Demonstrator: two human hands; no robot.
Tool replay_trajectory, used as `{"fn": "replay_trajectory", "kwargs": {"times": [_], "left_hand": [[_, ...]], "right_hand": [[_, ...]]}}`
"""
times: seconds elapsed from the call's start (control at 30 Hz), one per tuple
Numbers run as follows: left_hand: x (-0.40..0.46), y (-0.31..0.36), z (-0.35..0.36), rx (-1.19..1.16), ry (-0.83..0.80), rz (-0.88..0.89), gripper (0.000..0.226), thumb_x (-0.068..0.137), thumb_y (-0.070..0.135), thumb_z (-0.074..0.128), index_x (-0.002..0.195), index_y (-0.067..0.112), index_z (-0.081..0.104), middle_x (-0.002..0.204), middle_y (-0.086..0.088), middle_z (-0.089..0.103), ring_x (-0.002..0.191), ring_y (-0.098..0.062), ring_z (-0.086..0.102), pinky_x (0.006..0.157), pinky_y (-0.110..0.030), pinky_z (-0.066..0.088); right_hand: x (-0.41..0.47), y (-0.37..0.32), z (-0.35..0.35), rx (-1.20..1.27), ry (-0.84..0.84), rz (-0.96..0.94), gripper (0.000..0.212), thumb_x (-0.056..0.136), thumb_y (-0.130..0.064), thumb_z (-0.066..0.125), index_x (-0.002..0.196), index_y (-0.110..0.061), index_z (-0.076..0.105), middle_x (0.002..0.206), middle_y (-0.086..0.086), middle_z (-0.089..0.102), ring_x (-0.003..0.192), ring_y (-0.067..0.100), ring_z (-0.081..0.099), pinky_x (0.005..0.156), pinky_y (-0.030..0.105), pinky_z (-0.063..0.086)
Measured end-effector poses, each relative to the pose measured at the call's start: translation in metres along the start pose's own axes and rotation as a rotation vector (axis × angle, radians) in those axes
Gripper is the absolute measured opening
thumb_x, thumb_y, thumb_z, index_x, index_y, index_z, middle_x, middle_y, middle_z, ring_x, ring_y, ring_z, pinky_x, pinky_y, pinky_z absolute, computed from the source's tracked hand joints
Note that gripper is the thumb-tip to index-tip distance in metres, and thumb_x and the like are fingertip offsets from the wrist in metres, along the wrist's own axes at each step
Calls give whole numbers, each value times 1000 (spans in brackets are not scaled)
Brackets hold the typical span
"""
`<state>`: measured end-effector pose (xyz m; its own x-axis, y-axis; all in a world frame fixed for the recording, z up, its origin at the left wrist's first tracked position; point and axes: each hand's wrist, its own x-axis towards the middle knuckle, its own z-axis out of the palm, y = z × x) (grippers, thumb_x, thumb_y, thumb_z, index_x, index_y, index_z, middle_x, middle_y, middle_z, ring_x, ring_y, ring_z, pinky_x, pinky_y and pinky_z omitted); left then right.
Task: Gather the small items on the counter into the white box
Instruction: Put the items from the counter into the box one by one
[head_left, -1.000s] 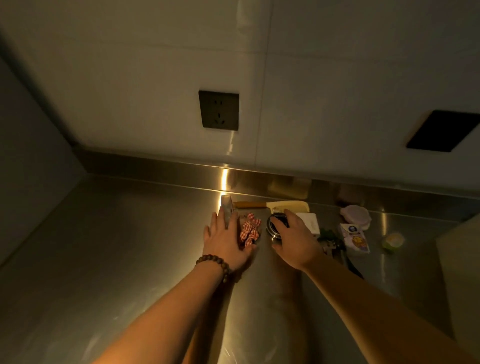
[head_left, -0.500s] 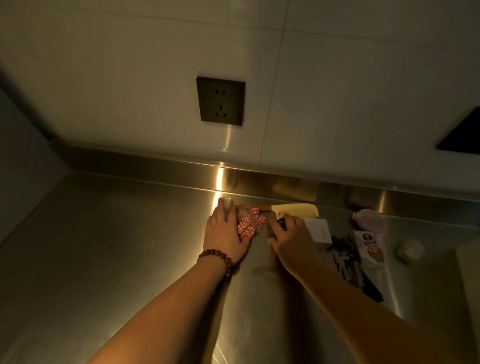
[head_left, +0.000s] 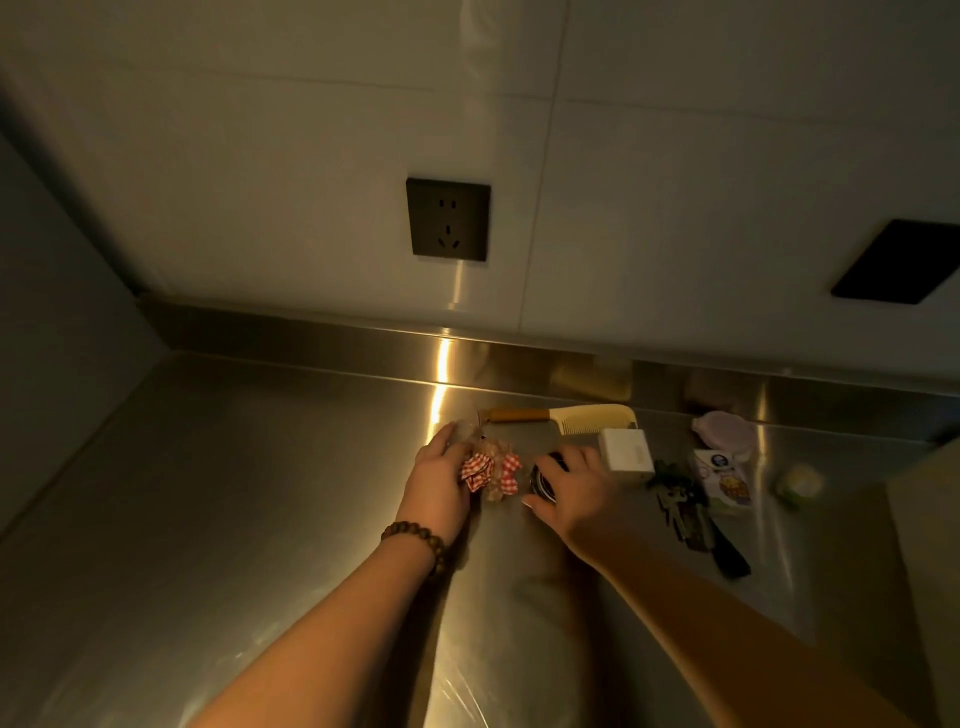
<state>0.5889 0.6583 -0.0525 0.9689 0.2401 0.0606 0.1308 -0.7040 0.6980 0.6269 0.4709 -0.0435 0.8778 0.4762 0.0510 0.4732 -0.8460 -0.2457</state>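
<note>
Now the left hand (head_left: 439, 486), with a bead bracelet (head_left: 415, 540) at the wrist, curls around a clear crinkly packet (head_left: 465, 434) and touches the red checked bow (head_left: 491, 470) beside it; half a second ago the fingers lay flatter over the packet, and the bow sat higher, closer to the comb; the right hand (head_left: 571, 491) closes its fingers and thumb over a dark round tin (head_left: 543, 475) on the steel counter (head_left: 234, 493), as it did before; the two hands stay close, the bow between them; the comb (head_left: 571, 418) lies just behind them near the back edge; a small white box (head_left: 626, 457) sits just right of the right hand, nearly touching its fingers; further right lie keys (head_left: 680, 506), a printed card packet (head_left: 724, 480), a pale lilac lid (head_left: 722, 428) and a small pale round thing (head_left: 800, 483); a black socket (head_left: 448, 219) is on the wall above.
</note>
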Motion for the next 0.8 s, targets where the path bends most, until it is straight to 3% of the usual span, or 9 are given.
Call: {"fn": "replay_trajectory", "kwargs": {"times": [0.13,0.43,0.53,0.73,0.8], "left_hand": [[-12,20,-17,-32,4,60,48,84,9,60,129,24,52,148,-1,33,133,-21,33,111,-39,31],[-30,128,-19,-82,-7,292,43,80,2,61,122,15,59,142,-8,40,130,-26,38,109,-36,31],[-38,174,-3,-96,-23,376,44,79,1,62,121,13,59,142,-9,41,129,-25,38,106,-30,27],[-65,275,58,-146,-111,497,48,81,0,60,125,19,56,144,-5,38,131,-20,34,112,-34,26],[-75,306,80,-137,-111,543,47,81,0,60,124,19,57,143,-4,39,130,-20,35,109,-26,22]], "right_hand": [[-11,-3,-26,35,-12,45,55,87,-51,53,135,-29,39,137,-2,42,127,22,33,104,39,34],[-75,30,-109,64,208,100,57,85,-48,58,135,-23,45,131,1,48,122,21,38,99,35,38],[-108,57,-138,57,274,140,57,84,-48,59,134,-24,45,134,-2,45,124,17,35,103,32,35],[-195,144,-201,-35,376,326,57,85,-51,58,134,-24,45,130,2,49,120,21,38,102,35,34],[-224,178,-219,-9,397,412,57,84,-49,59,134,-25,44,131,2,48,121,22,38,103,36,33]]}}
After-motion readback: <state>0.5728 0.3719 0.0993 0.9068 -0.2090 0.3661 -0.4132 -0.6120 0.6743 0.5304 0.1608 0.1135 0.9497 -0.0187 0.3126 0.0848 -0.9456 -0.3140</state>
